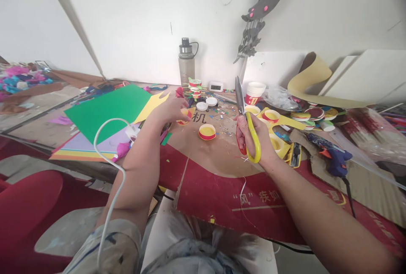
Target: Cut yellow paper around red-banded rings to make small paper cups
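My right hand (253, 134) grips a pair of scissors (240, 92) with yellow and red handles, blades pointing up. At the left, my left hand (171, 108) has its fingers curled at a cut-down paper cup (184, 116), red with yellow paper; the fingers partly hide it. On the table between the hands sits a second cut cup base (207, 132), red-rimmed and lined in yellow. Two white round discs (211, 101) lie just behind. Beside the right hand rest yellow paper pieces with cup rings (271, 116) on them.
Green paper (104, 111) and other coloured sheets lie left, near a white cable (109, 189). A bottle (187, 64), stacked cups (254, 92) and a small clock (216, 86) stand behind. A box cutter (295, 154) and a glue gun (336, 155) lie right.
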Motion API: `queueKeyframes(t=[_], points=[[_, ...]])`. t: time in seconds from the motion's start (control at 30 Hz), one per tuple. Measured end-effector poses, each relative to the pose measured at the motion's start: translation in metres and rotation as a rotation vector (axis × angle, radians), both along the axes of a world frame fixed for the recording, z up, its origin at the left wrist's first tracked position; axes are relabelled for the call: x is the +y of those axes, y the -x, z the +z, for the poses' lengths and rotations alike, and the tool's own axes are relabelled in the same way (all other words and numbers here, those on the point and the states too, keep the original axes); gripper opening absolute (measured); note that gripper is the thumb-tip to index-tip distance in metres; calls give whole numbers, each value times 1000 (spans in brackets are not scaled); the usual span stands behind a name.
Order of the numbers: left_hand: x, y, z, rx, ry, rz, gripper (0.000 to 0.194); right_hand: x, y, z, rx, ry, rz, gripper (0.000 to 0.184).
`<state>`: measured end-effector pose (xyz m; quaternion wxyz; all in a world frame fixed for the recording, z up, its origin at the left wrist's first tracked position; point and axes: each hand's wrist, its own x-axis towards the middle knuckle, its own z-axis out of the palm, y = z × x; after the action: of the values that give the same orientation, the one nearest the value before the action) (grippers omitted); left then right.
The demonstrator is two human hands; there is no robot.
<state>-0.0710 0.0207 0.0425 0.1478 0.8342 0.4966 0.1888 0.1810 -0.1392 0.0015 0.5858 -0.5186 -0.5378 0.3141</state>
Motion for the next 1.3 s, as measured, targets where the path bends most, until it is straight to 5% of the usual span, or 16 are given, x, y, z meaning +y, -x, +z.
queueKeyframes(t=[0.2,0.37,0.57,0.73,0.83,0.93,1.03,1.3], points=[[-41,-44,6,-474,2,-342,75,7,5,-5,83,-27,10,58],[-59,-74,-15,-320,-145,-525,81,15,0,-13,52,-43,-13,64],[-71,-87,-26,-92,-381,-452,67,21,-3,-18,90,-69,-28,68],[-70,-88,-23,-293,-379,-452,72,27,-9,-21,114,-141,-92,62],[-62,-87,-25,-663,-170,-306,93,29,-13,-22,175,-137,-55,62],[-57,-90,-31,-1038,328,-267,79,28,-15,-23,245,-152,12,63],[-60,-94,-34,-1187,694,-362,68,25,-15,-21,203,-176,50,62],[-71,-92,-26,-1182,704,-485,54,22,-12,-12,183,-177,23,67]])
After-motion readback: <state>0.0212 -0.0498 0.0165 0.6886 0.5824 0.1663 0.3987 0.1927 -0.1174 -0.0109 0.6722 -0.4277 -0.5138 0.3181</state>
